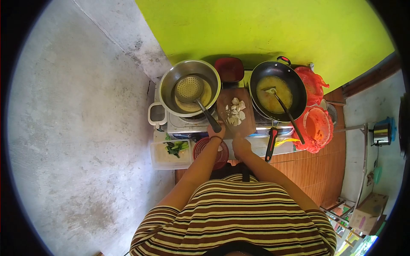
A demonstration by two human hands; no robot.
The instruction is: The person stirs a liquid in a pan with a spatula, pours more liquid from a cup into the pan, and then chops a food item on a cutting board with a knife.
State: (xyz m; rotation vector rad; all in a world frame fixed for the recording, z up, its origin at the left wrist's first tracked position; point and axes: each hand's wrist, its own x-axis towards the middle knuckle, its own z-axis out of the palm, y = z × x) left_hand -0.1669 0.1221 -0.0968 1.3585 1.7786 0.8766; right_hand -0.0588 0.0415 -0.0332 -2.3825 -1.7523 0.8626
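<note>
A brown wooden cutting board (250, 121) lies between a steel pot and a black wok, with pale chopped pieces (235, 112) on it that look like garlic or mushroom. At the board's near left corner is my left hand (216, 131), its fingers closed at the edge and partly hidden by a skimmer handle. My right hand (241, 147) is closed at the near edge of the board; its fingertips are hidden. The skimmer (189, 88) rests in the steel pot (165, 91), its black handle extending over my left hand.
The black wok (301, 91) holds yellowish liquid and a spatula (282, 104); its handle juts toward me. Red plastic-lined containers (315, 123) stand at right. A red basket (198, 149) and a clear tray (160, 160) with leafy greens (175, 148) sit front left. A red bowl (229, 69) is behind the board.
</note>
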